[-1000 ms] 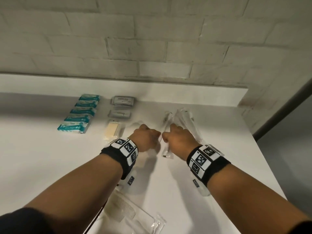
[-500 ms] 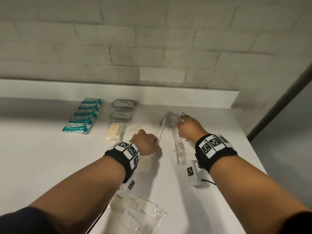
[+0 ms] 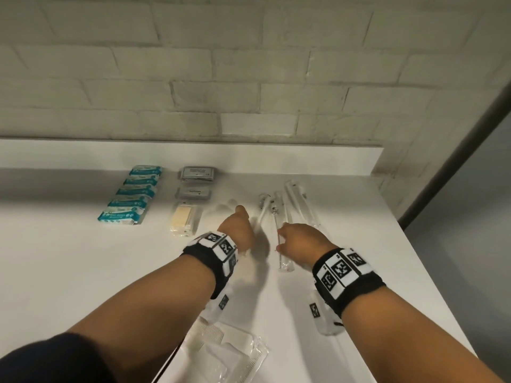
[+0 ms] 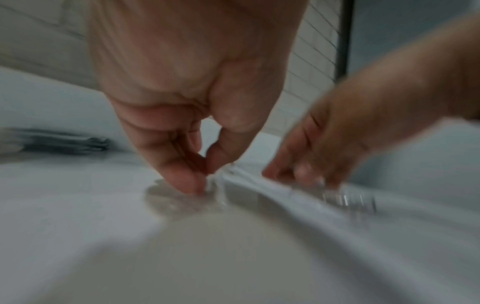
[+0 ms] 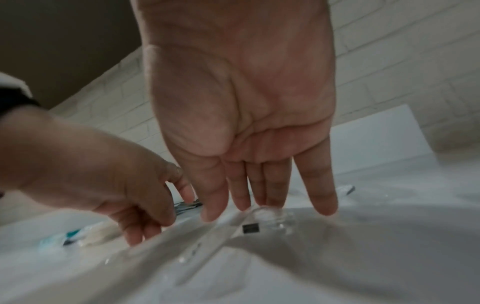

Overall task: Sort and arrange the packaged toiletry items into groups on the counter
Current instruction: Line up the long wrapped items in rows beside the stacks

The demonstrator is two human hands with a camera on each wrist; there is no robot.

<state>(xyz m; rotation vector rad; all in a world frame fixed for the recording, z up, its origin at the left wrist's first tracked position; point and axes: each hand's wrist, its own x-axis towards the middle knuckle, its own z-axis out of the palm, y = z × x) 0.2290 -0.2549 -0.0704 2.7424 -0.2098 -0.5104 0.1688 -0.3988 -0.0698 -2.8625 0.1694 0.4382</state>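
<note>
Head view — right hand (image 3: 301, 241) fingers (image 5: 272, 191) straight, tips on wrapped toothbrush (image 3: 282, 239).

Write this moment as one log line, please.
left hand: pinches clear wrapper | right hand: open, fingertips on toothbrush pack | teal packs: in a row

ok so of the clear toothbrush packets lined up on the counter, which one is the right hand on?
The right hand touches the middle toothbrush packet, whose near end sticks out beside the wrist; the others lie apart on either side.
</note>
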